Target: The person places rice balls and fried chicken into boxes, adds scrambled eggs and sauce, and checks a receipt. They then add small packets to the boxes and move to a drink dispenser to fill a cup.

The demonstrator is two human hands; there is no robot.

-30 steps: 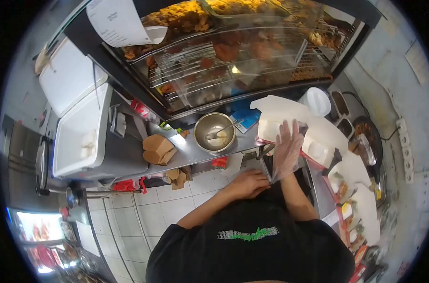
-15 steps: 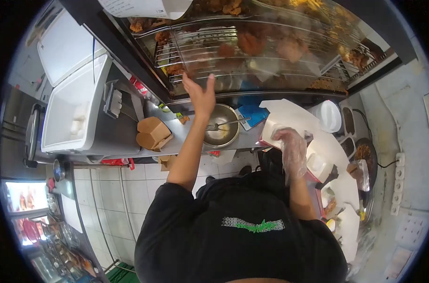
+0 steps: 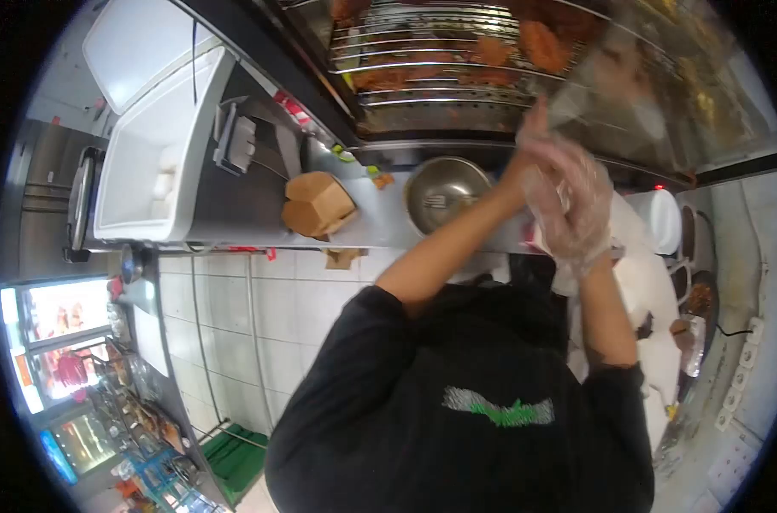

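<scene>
My right hand (image 3: 570,209) wears a clear plastic glove and is raised in front of the glass food display case (image 3: 491,60), fingers loosely apart with nothing in them. My bare left hand (image 3: 525,150) is up against it, touching the glove at its left side. Blur hides whether its fingers pinch the glove. Just left of and below both hands, a metal bowl (image 3: 444,192) with a fork in it sits on the steel counter (image 3: 371,231).
Brown cardboard boxes (image 3: 320,205) lie on the counter left of the bowl. An open white cooler (image 3: 149,162) stands further left. White paper boxes (image 3: 653,291) and a white lidded tub (image 3: 664,221) are at the right. The floor below is tiled.
My left hand has swung right from above the bowl to meet my gloved right hand, which has risen from the white box. The view has shifted left and down.
</scene>
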